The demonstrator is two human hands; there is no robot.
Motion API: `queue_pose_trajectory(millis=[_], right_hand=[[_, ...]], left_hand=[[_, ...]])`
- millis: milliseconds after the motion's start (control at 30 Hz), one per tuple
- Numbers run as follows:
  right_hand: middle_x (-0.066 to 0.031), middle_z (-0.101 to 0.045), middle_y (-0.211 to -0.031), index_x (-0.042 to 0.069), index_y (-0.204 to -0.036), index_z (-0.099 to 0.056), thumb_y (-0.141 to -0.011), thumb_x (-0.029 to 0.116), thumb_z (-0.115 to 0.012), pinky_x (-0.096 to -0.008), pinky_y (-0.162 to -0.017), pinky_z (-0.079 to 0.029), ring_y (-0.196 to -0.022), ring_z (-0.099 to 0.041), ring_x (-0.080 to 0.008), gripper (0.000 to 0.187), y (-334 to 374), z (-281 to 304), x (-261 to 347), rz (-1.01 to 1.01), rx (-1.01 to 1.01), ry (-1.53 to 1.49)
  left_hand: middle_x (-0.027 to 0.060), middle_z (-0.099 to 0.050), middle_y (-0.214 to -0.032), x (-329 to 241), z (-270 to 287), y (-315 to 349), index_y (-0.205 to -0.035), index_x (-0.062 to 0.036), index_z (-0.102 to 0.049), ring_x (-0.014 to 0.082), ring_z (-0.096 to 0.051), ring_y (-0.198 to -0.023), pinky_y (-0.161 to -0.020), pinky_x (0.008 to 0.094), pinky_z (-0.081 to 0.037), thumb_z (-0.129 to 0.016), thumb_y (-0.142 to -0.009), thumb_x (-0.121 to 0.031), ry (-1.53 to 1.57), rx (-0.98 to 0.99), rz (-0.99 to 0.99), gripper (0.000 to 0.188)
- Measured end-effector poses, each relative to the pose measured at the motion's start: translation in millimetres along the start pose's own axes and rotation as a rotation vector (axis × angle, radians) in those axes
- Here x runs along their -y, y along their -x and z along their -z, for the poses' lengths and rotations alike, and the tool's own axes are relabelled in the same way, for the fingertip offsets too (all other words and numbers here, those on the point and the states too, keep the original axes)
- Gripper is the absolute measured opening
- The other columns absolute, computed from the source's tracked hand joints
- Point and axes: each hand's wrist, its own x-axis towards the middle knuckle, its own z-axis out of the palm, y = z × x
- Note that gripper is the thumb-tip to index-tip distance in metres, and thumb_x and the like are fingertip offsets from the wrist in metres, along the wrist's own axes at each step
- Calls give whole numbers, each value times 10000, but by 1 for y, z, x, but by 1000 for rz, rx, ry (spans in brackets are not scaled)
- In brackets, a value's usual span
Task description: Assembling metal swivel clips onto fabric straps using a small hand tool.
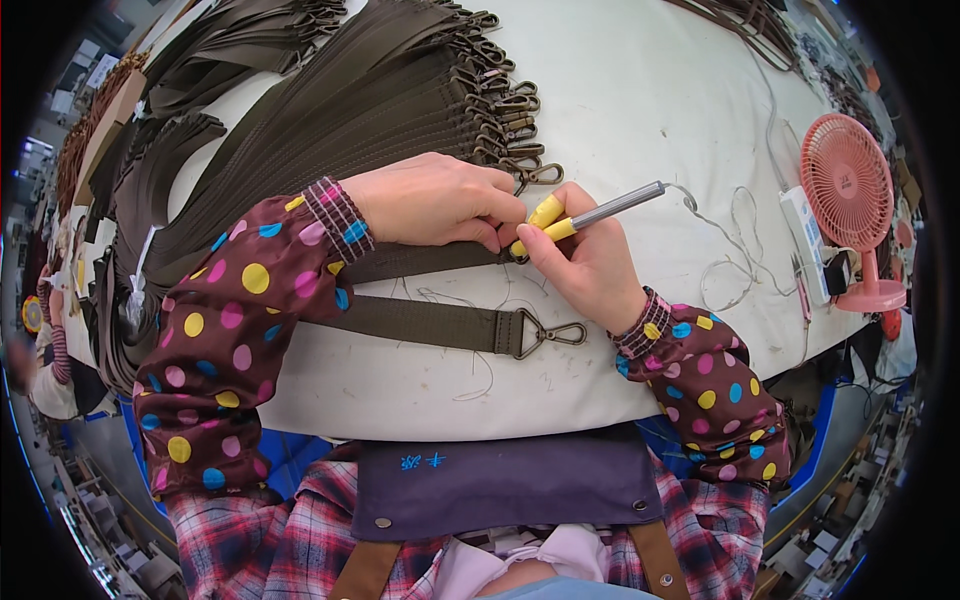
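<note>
In my right hand [590,262] is a corded pen-shaped tool [622,204] with a silver barrel and yellow wrapping near the grip; its tip is hidden by my fingers. My left hand [435,200] is closed, its fingertips pinching at the end of a dark olive webbing strap [410,261], right beside the tool. That strap's metal end is mostly covered by my fingers. Nearer to me lies another strap [425,322] with a stitched end and a metal snap hook [550,335]. Beyond my left hand, a fanned pile of straps [350,110] has its snap hooks lined up at the right.
A pink fan [847,185] stands at the right beside a white power strip [803,235]. The tool's thin cord [735,240] loops over the white tabletop [640,110]. More straps [225,45] are bundled at the far left. Loose threads lie near the closest strap.
</note>
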Motion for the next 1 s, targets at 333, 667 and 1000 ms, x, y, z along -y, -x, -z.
queue_pose_trajectory(millis=[333,667,1000], right_hand=[[-47,-582,-669,33,-837,-444,-880,162,-641,-240,-512,-436,-562,-568,-101,240,0,-2,0,61,1,126],[-48,-580,-662,30,-846,-446,-878,161,-643,-241,-507,-437,-555,-571,-107,239,0,-2,-1,70,13,129],[-17,-584,-670,26,-862,-483,-885,119,-635,-209,-492,-416,-558,-539,-44,179,-2,0,-1,59,-104,-14]], left_hand=[[45,-545,-866,-4,-8,4,-900,-100,-558,259,-604,-790,-658,372,-473,-599,-889,-227,29,-82,68,134],[51,-572,-888,-4,-11,4,-910,-94,-558,257,-606,-807,-677,374,-476,-597,-893,-215,57,-102,83,128],[110,-606,-835,-14,-27,12,-913,-49,-496,312,-597,-799,-685,389,-463,-574,-913,-165,291,-266,285,140]])
